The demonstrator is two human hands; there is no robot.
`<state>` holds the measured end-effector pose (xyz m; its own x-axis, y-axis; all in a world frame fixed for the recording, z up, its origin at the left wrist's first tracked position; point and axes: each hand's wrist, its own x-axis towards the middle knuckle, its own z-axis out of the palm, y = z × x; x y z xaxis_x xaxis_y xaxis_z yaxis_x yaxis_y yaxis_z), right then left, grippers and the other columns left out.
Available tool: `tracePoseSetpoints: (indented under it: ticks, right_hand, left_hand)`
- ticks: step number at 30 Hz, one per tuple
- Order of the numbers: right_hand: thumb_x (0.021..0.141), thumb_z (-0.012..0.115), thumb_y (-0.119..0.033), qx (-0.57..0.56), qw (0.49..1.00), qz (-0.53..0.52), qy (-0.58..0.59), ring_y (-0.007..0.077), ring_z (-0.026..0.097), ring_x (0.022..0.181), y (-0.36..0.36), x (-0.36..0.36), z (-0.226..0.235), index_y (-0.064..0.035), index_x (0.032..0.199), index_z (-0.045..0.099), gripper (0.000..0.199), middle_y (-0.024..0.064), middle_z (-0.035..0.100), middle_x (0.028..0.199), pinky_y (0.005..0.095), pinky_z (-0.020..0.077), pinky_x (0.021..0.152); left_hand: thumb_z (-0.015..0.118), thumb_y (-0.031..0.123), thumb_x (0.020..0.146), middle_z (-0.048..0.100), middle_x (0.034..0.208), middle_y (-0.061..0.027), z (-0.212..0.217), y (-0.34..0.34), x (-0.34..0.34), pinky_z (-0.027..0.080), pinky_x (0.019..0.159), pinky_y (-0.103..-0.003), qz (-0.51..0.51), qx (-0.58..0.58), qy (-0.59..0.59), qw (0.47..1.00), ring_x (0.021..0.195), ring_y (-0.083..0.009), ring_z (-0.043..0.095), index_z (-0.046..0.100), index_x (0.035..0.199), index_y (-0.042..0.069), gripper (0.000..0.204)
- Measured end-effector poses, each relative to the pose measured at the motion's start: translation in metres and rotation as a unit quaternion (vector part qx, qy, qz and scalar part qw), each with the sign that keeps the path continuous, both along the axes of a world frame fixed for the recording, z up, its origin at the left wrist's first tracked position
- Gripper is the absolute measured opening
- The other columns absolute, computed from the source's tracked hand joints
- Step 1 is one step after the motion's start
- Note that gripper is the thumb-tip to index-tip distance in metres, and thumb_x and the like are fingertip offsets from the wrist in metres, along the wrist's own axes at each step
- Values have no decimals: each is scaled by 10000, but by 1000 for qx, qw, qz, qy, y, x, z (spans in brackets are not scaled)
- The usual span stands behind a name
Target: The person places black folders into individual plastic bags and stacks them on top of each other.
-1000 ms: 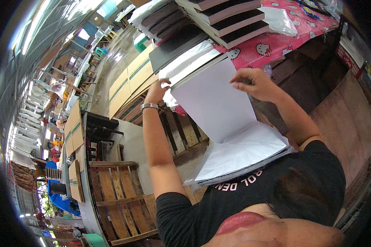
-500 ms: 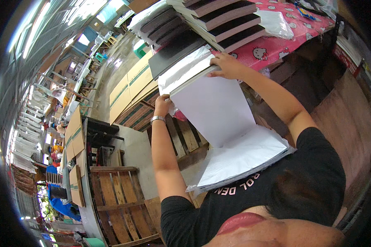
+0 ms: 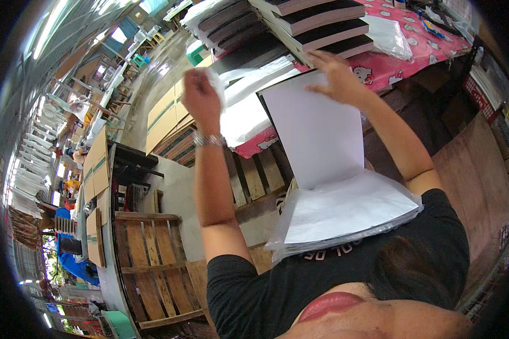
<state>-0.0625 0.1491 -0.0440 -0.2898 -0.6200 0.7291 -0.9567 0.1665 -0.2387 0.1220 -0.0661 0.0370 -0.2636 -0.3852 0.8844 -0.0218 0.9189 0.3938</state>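
Observation:
A book-like cover (image 3: 322,133) with a white inner face and a dark edge stands up from my lap, leaning toward the table. Below it, a white sheet on a stack in clear plastic (image 3: 345,209) lies across my lap against my shirt. My right hand (image 3: 340,82) is at the cover's upper right corner, thumb and fingers apart, the thumb over the white face. Raised left of the cover, my left hand (image 3: 202,101) is closed and blurred. A thin whitish translucent sheet (image 3: 218,89) shows at its fingers.
Thick black-covered books (image 3: 328,20) are stacked on a table with a pink patterned cloth (image 3: 384,70). White plastic-wrapped material (image 3: 246,116) lies at its near edge, beside a clear plastic packet (image 3: 387,37). Flattened cartons (image 3: 164,118) and a wooden pallet (image 3: 155,265) are to the left.
My left hand has left the cover's edge and swung up and left with the thin sheet. My right hand has loosened at the corner. The cover now stands apart from the white material on the table.

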Motion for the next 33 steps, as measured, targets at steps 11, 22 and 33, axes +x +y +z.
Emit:
tracePoseSetpoints:
  ticks: [11, 22, 33]
  right_hand:
    - [775, 674, -40, -72, 819, 374, -429, 126, 597, 812, 68, 108, 29, -62, 1298, 377, 602, 69, 601, 840, 263, 459, 782]
    - [865, 588, -250, 26, 913, 199, -355, 153, 492, 535, 36, 83, -8, 0, 791, 620, 263, 85, 582, 596, 339, 402, 525]
    - [890, 571, -291, 44, 740, 311, -595, 137, 481, 546, -14, -13, -19, -13, 786, 545, 298, 47, 523, 599, 302, 405, 527]
  left_hand:
    - [649, 147, 835, 462, 551, 4, -37, 129, 84, 335, 464, -240, -225, 266, -258, 901, 551, -50, 387, 493, 659, 14, 271]
    - [665, -57, 730, 585, 878, -21, -87, 103, 51, 433, 708, -215, -362, 379, -129, 842, 791, -92, 543, 587, 935, -13, 224]
    - [616, -45, 752, 579, 829, -2, -150, 87, -45, 411, 666, -193, -359, 526, -55, 769, 733, -66, 513, 578, 957, 10, 216]
